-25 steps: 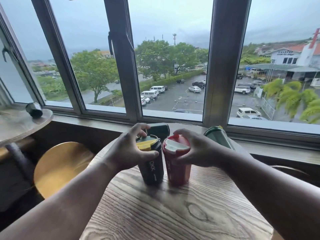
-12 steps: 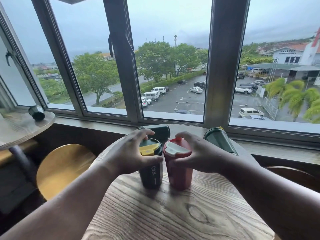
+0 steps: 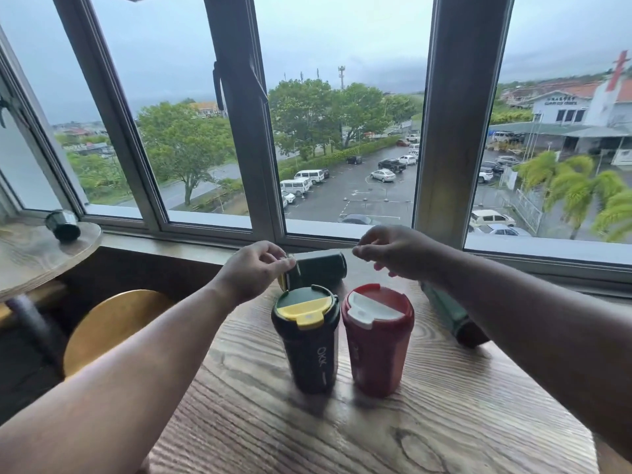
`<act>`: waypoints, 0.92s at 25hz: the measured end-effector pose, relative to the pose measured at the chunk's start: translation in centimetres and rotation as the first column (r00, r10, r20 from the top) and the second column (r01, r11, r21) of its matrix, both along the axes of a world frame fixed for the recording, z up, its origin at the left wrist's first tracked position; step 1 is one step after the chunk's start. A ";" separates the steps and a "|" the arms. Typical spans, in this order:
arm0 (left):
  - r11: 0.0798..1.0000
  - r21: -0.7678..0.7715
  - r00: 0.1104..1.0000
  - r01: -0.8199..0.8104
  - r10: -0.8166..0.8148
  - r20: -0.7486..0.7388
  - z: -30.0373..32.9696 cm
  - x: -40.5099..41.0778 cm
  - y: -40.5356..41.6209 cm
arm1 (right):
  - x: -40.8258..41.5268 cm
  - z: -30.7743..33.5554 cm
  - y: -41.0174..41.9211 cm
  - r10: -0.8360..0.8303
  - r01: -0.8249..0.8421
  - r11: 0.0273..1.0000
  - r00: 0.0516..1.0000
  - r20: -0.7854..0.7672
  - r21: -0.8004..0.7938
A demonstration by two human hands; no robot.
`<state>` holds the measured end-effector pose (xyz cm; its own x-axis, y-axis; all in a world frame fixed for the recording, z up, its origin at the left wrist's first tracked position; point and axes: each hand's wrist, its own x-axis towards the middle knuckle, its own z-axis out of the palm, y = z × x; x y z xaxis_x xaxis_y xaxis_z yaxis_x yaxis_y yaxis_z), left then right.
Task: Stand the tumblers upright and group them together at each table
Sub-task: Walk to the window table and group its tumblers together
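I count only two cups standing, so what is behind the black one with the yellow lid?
Behind the black tumbler a dark green tumbler lies on its side on the table. The left hand touches its lid end, hiding most of that lid.

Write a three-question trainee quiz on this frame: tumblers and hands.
1. How many tumblers stand upright on the near table?
2. True or false: the right hand grips the red tumbler.
3. Which hand touches the lying dark tumbler: (a) the left hand, (b) right, (c) neither?

Key: 1. Two, the red one and the black tumbler. 2. False; it hovers, holding nothing. 3. (a).
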<state>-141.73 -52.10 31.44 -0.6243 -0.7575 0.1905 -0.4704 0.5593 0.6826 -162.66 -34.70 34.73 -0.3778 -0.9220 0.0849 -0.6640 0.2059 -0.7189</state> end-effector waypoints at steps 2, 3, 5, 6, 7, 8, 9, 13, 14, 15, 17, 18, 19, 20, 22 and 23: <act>0.999 -0.054 0.998 0.008 -0.005 0.057 -1.0 -1.3 -2.3 | -0.2 -0.4 -2.9 0.022 -0.012 0.998 0.990 -0.141 0.067; 0.997 -0.076 0.997 0.017 -0.012 0.075 -1.4 -1.9 -3.2 | -0.2 -0.7 -4.3 0.043 -0.014 0.993 0.967 -0.250 0.117; 0.995 -0.089 0.993 0.043 -0.032 0.115 -2.5 -2.9 -4.8 | -0.2 -1.3 -7.0 0.097 0.001 0.977 0.888 -0.449 0.213; 0.995 -0.083 0.990 0.058 -0.046 0.134 -3.0 -3.4 -5.5 | -0.3 -1.4 -8.2 0.125 0.006 0.969 0.851 -0.510 0.247; 0.995 -0.071 0.987 0.071 -0.060 0.152 -3.5 -3.8 -6.2 | -0.4 -1.4 -9.4 0.146 0.008 0.963 0.822 -0.551 0.268; 0.995 -0.061 0.983 0.084 -0.073 0.170 -4.0 -4.1 -6.7 | -0.5 -1.3 -10.4 0.166 0.005 0.959 0.798 -0.579 0.283; 0.994 -0.050 0.978 0.102 -0.091 0.188 -4.4 -4.2 -7.2 | -0.5 -1.3 -11.3 0.187 0.000 0.955 0.780 -0.598 0.298; 0.987 0.044 0.976 0.153 -0.158 0.152 -6.2 -4.4 -8.6 | -1.0 -2.2 -13.3 0.283 -0.015 0.903 0.774 -0.567 0.430; 0.987 0.055 0.981 0.151 -0.156 0.114 -6.5 -4.3 -8.6 | -1.0 -2.5 -13.5 0.288 -0.023 0.898 0.786 -0.547 0.440; 0.988 0.051 0.985 0.148 -0.152 0.079 -6.5 -4.1 -8.6 | -1.1 -2.6 -13.6 0.280 -0.029 0.901 0.801 -0.529 0.434; 0.991 0.006 0.990 0.137 -0.137 0.021 -6.1 -3.7 -8.3 | -1.0 -2.5 -13.6 0.257 -0.033 0.909 0.828 -0.498 0.414; 0.990 -0.018 0.991 0.136 -0.137 -0.010 -5.5 -3.5 -8.1 | -0.9 -2.3 -13.4 0.250 -0.037 0.912 0.839 -0.483 0.408; 0.989 -0.039 0.989 0.146 -0.147 -0.035 -4.7 -3.4 -7.9 | -0.9 -2.1 -13.0 0.248 -0.052 0.915 0.854 -0.458 0.400; 0.984 -0.055 0.985 0.167 -0.170 -0.043 -3.7 -3.3 -7.7 | -0.8 -1.9 -12.7 0.248 -0.081 0.920 0.879 -0.408 0.384; 0.967 -0.090 0.971 0.238 -0.240 -0.005 -1.7 -3.2 -7.1 | -0.6 -1.3 -11.8 0.224 -0.139 0.934 0.945 -0.237 0.329; 0.955 -0.107 0.961 0.277 -0.275 0.036 -0.8 -3.2 -6.7 | -0.4 -1.1 -11.3 0.198 -0.147 0.938 0.971 -0.137 0.313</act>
<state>-144.93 -58.80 30.66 -0.8107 -0.5303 0.2480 -0.3005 0.7405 0.6011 -163.09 -45.99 33.68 -0.2149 -0.9639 -0.1569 -0.8117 0.2657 -0.5201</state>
